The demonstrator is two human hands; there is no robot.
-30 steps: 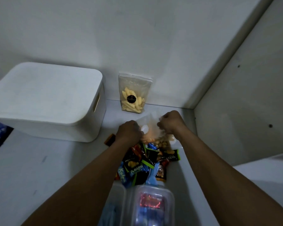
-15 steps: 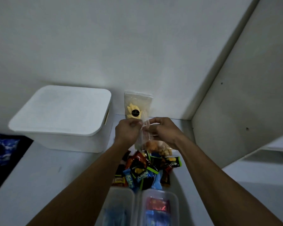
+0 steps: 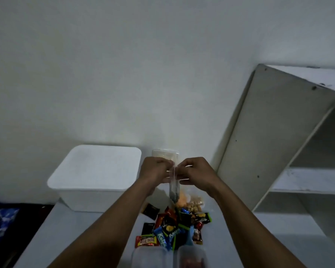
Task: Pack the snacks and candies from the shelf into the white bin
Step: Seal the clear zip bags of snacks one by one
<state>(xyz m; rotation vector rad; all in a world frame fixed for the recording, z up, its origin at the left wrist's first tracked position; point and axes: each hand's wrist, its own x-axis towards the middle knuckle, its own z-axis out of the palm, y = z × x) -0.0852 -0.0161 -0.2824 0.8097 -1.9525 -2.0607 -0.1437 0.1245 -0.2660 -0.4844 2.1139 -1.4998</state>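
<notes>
Left hand (image 3: 155, 171) and right hand (image 3: 196, 172) pinch a clear snack bag (image 3: 174, 187), just raised off the candy pile (image 3: 174, 227); white bin (image 3: 95, 171) looks lidded.

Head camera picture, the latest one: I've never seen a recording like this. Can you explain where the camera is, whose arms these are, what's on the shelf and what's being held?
There is no machine here. A person wears one wide-angle camera on the head, looking forward and down, so the two arms reaching in are their own. The left hand and right hand pinch the top of a clear plastic bag that hangs between them. Below it, on the shelf, lie a pile of wrapped candies and small snack bags. Another clear bag stands against the wall behind the hands. The white bin sits to the left. Clear containers show at the bottom edge.
</notes>
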